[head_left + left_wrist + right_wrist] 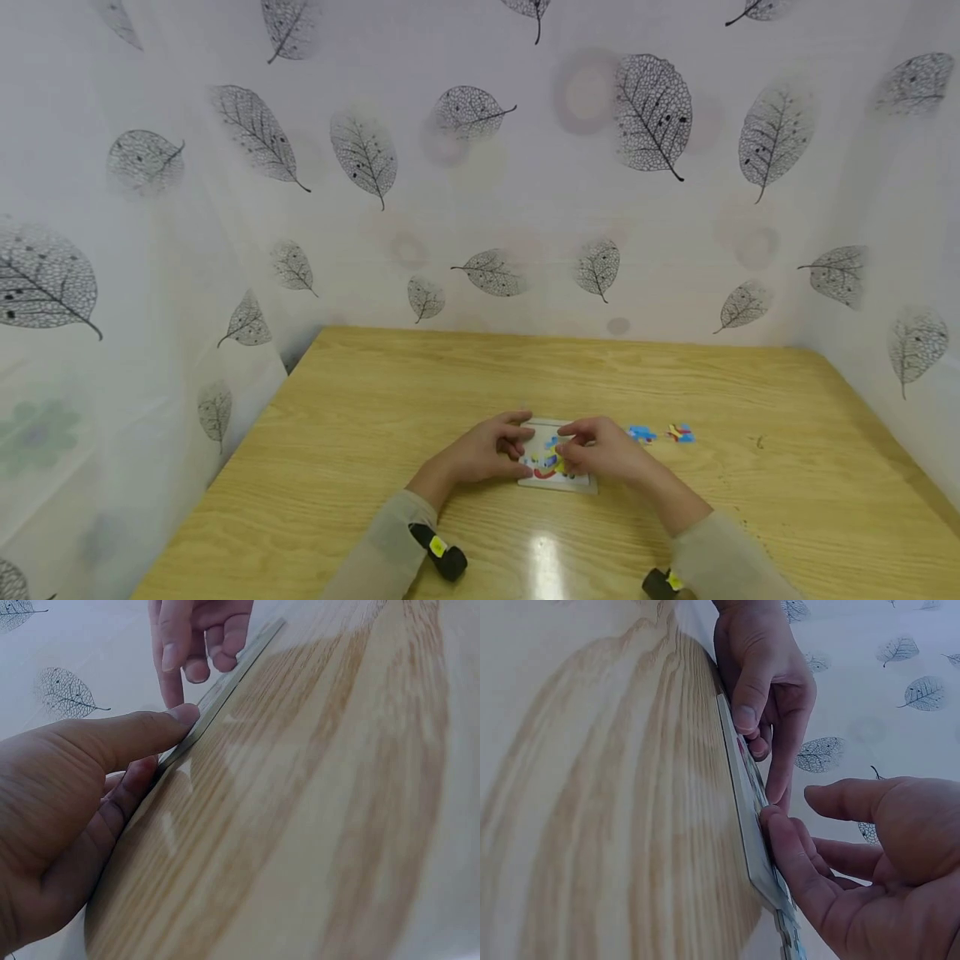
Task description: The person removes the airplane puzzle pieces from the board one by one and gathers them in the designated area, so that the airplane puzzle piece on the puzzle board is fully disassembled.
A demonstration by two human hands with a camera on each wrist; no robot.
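A small white puzzle board (558, 486) with a coloured picture in it lies on the table between both hands. My left hand (483, 450) holds its left side; in the left wrist view the thumb (184, 714) rests on the board's corner, with other fingers along the edge. Over the picture is my right hand (603, 450). The right wrist view has a right fingertip (772, 814) touching the picture, while the right thumb (821, 801) stands apart from the fingers. Any piece under that fingertip is hidden.
Right of the board lie a blue puzzle piece (641, 433) and a blue, red and yellow one (681, 433). The wooden table (390, 392) meets a leaf-printed curtain (525, 208) at the back and sides.
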